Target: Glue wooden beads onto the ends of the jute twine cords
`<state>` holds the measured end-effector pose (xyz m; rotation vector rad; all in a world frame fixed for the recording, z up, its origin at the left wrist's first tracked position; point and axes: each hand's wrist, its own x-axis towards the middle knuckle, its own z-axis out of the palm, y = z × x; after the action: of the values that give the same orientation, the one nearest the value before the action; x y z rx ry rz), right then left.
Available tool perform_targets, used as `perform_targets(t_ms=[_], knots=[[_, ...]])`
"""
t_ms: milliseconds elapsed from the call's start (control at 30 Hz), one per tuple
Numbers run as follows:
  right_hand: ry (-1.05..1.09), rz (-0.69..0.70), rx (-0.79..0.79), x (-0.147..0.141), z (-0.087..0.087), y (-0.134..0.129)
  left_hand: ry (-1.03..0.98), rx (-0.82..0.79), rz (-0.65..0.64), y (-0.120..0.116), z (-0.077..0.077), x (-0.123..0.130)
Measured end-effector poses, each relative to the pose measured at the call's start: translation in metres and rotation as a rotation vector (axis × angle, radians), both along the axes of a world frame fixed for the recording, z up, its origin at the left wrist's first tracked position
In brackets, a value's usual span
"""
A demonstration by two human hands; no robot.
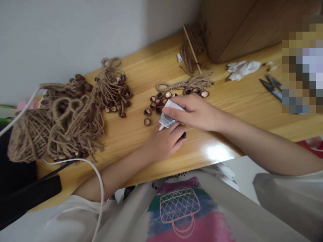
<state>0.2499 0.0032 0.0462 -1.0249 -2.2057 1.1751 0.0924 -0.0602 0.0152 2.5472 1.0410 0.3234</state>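
My right hand [199, 112] is closed on a white squeeze tube [171, 114] with grey print. The tube's narrow nozzle points down and left, just over my left hand [163, 141]. My left hand lies low over the table with its fingers curled, a dark nut shell [183, 135] partly showing at the fingertips. Most of that shell is hidden by the fingers. Just beyond both hands lie several brown nut shells [153, 105], cut open with pale or dark insides. Behind them is a looped, knotted jute cord [184, 84] with loose ends.
On the left are a jute twine ball [29, 137] and corded bundles with nut shells [113, 90]. A white cable [101, 181] crosses in front. At the back are a wooden stick [193, 50], a white cap [179, 57], crumpled tissue [243, 69], a cardboard box [234, 30] and pliers [271, 87].
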Motion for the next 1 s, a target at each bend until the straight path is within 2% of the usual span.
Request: perform_targets(t_ms=[333,1000], knots=[[-0.110,-0.024,0.074,0.0005,0.0003,-0.0014,-0.019,-0.023,0.002,-0.0001,-0.0001,0.0000],[-0.192,-0.046,0.185,0.0013,-0.0004,-0.0034,0.005,-0.031,0.009,-0.0009,-0.0024,0.0000]])
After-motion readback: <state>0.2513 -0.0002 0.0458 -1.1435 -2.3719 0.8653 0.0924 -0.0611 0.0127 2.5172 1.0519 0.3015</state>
